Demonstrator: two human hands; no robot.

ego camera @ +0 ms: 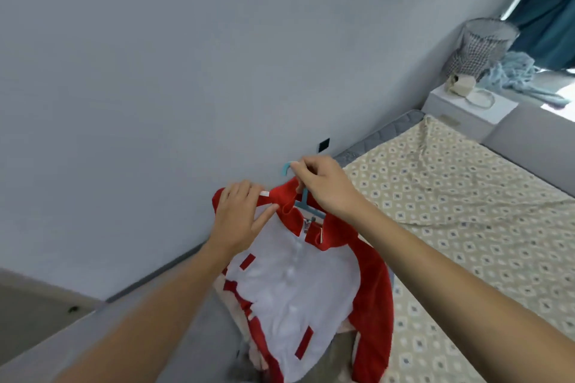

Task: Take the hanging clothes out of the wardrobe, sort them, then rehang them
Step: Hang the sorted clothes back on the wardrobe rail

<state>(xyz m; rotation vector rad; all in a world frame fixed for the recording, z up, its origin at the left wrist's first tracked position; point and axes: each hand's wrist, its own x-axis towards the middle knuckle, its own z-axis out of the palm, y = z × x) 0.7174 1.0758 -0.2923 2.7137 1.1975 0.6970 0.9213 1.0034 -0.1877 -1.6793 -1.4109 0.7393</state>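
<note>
The right hand (323, 186) is pinching the blue hanger (303, 196) by its hook, its grip closed around it. The left hand (241, 214) is gripping the shoulder of the red-and-white shirt (295, 283), which is hanging on the hanger beside the bed (466, 196).

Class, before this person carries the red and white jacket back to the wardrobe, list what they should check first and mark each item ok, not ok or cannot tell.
1. Right hand grips the blue hanger near its hook: ok.
2. Left hand pinches the jacket at its shoulder: ok.
3. Both shoulders seated on the hanger: cannot tell, the hands hide them.
4. Collar lying flat: not ok, it is bunched at the neck.
5. Front fastened: cannot tell, too blurred.
6. Wardrobe rail free to take it: cannot tell, out of view.
</note>
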